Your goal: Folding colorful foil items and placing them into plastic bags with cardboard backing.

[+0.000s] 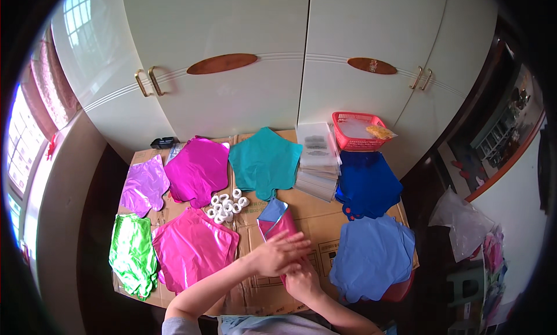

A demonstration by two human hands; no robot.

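A folded bundle of foil balloons [278, 220], pink outside with light blue showing at its top, lies at the middle front of the cardboard. My left hand [281, 254] rests across it with fingers stretched out and a little apart. Just below and to the right, my right hand [302, 281] is closed round the bundle's lower part; the left hand partly hides its fingers. Nearest on the left is a stack of flat pink star-shaped foil balloons [194, 248]. Light blue ones [374, 256] lie to the right. Above the bundle sit several small white rolls [228, 207].
Flat foil balloons in teal [265, 161], magenta [198, 169], lilac [145, 185], green [132, 254] and dark blue [368, 184] ring the cardboard-covered table [255, 277]. Clear plastic sleeves [317, 181] and a red basket [352, 143] stand at the back, before a white cabinet [220, 103].
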